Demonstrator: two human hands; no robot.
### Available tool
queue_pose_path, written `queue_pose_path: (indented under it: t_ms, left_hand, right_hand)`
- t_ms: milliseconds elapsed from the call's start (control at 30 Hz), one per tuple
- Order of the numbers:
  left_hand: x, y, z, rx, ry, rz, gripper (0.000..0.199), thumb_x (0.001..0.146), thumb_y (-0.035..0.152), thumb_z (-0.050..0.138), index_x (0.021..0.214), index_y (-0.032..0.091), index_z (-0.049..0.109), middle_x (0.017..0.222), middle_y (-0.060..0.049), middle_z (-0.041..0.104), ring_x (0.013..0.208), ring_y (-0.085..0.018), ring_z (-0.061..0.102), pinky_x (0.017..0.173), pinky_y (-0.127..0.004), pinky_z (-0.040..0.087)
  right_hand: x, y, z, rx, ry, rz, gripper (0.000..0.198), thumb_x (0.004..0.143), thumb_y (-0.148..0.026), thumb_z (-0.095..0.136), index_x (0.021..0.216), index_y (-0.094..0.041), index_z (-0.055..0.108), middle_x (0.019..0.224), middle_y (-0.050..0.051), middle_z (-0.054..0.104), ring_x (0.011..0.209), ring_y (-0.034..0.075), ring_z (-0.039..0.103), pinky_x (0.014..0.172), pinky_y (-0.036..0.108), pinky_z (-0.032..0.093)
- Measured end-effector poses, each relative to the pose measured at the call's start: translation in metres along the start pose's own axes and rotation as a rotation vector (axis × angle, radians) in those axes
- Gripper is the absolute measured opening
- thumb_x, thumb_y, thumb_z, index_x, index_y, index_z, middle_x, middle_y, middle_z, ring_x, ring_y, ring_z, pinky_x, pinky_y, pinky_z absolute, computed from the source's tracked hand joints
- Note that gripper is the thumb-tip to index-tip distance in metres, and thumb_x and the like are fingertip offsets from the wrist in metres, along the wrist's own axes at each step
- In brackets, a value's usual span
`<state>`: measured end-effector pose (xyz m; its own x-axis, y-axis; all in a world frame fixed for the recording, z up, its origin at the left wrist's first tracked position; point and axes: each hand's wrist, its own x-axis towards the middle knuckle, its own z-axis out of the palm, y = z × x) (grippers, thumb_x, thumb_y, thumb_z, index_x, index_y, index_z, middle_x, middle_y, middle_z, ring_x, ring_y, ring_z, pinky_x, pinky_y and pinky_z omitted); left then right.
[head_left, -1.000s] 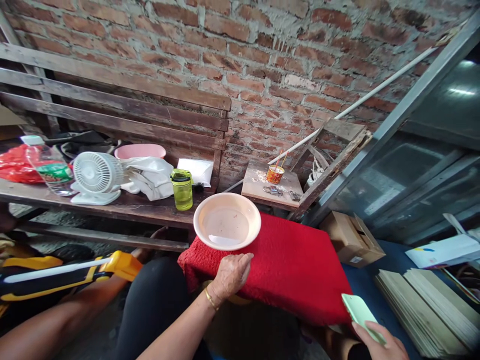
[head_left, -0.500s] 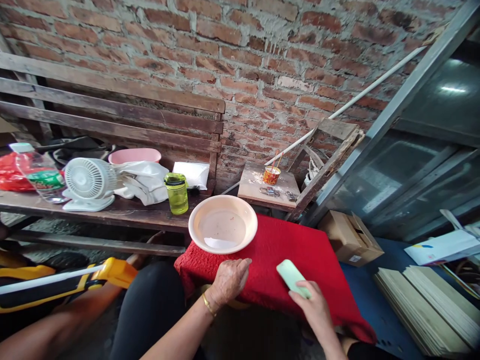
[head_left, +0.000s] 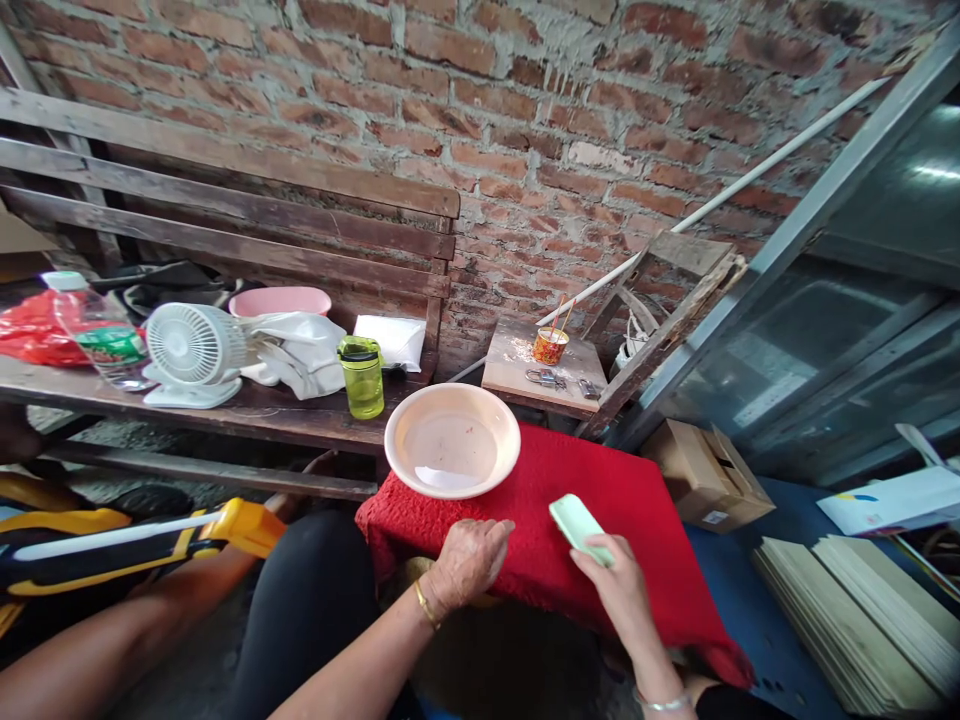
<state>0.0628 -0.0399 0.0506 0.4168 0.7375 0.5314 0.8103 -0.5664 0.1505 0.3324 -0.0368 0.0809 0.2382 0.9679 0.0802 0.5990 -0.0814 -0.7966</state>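
My right hand (head_left: pixel 616 592), with a silver bracelet at its wrist, grips a pale green oblong slab (head_left: pixel 579 525) with rounded corners by its near end. What exactly the slab is cannot be made out. It is tilted above the red cloth (head_left: pixel 600 470). My left hand (head_left: pixel 471 565) wears a gold bracelet and is at the cloth's front edge, fingers curled together; nothing shows in them. Just beyond it, a cream basin (head_left: pixel 397 470) stands on the cloth, apparently with clear water and a few small specks inside.
On the wooden bench (head_left: pixel 300 415) are a green bottle (head_left: pixel 364 378), a white fan (head_left: pixel 193 345), a pink basin (head_left: pixel 281 300) and a plastic bottle (head_left: pixel 105 335). A small stand (head_left: pixel 510 370) holds a patterned cup (head_left: pixel 551 345) and padlocks. A cardboard box (head_left: pixel 701 475) sits at right.
The view has shifted slightly, so the background sits further right. My right hand has moved a little left with the green slab, and its bracelet now shows. My left hand stays curled near the basin.
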Motion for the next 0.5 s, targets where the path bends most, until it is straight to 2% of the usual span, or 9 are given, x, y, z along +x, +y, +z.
queue_pose_path:
  t_ms: [67,133,200,233,333,500]
  left_hand:
    - [-0.001,0.003,0.001,-0.006,-0.018,0.016,0.028,0.090,0.011,0.053,0.115,0.020,0.059,0.073,0.000,0.068,0.062,-0.020,0.068,0.058,-0.031,0.048]
    - [-0.002,0.004,0.003,-0.018,-0.045,0.027,0.027,0.090,0.011,0.053,0.114,0.020,0.059,0.073,0.000,0.068,0.062,-0.020,0.068,0.058,-0.030,0.047]
    - [-0.003,0.005,0.004,-0.022,-0.068,0.030,0.028,0.090,0.011,0.053,0.115,0.020,0.058,0.074,0.000,0.068,0.063,-0.020,0.068,0.059,-0.030,0.047]
    - [-0.003,0.005,0.005,-0.020,-0.075,0.026,0.029,0.090,0.011,0.053,0.116,0.021,0.058,0.075,0.000,0.068,0.063,-0.019,0.067,0.059,-0.030,0.047]
    - [-0.005,0.003,0.010,-0.019,-0.080,0.013,0.030,0.090,0.011,0.053,0.117,0.022,0.057,0.075,0.000,0.068,0.063,-0.019,0.066,0.059,-0.029,0.046]
    - [-0.007,-0.003,0.017,-0.015,-0.036,0.002,0.031,0.090,0.010,0.053,0.117,0.022,0.058,0.081,-0.002,0.067,0.072,-0.021,0.065,0.070,-0.033,0.051]
  right_hand:
    - [0.005,-0.020,0.033,0.011,-0.095,-0.116,0.027,0.064,-0.048,0.070,0.077,-0.025,0.072,0.088,0.003,0.065,0.087,0.025,0.066,0.081,0.037,0.051]
    - [0.012,-0.027,0.052,0.005,-0.152,-0.167,0.023,0.062,-0.044,0.070,0.076,-0.026,0.072,0.087,0.002,0.063,0.086,0.024,0.066,0.080,0.036,0.051]
    - [0.022,-0.019,0.052,-0.019,-0.151,-0.154,0.025,0.062,-0.047,0.070,0.076,-0.026,0.071,0.088,0.001,0.063,0.086,0.024,0.067,0.082,0.037,0.052]
    - [0.029,-0.010,0.044,-0.038,-0.122,-0.126,0.027,0.061,-0.049,0.069,0.077,-0.027,0.072,0.089,0.002,0.063,0.087,0.025,0.067,0.083,0.037,0.052]
    - [0.046,0.031,-0.009,-0.138,0.058,0.044,0.034,0.058,-0.057,0.069,0.076,-0.028,0.073,0.091,0.006,0.065,0.087,0.029,0.067,0.084,0.042,0.053]
    - [0.041,0.115,-0.131,-0.278,0.356,0.354,0.031,0.052,-0.064,0.069,0.064,-0.036,0.068,0.073,0.014,0.060,0.071,0.039,0.064,0.075,0.059,0.049]
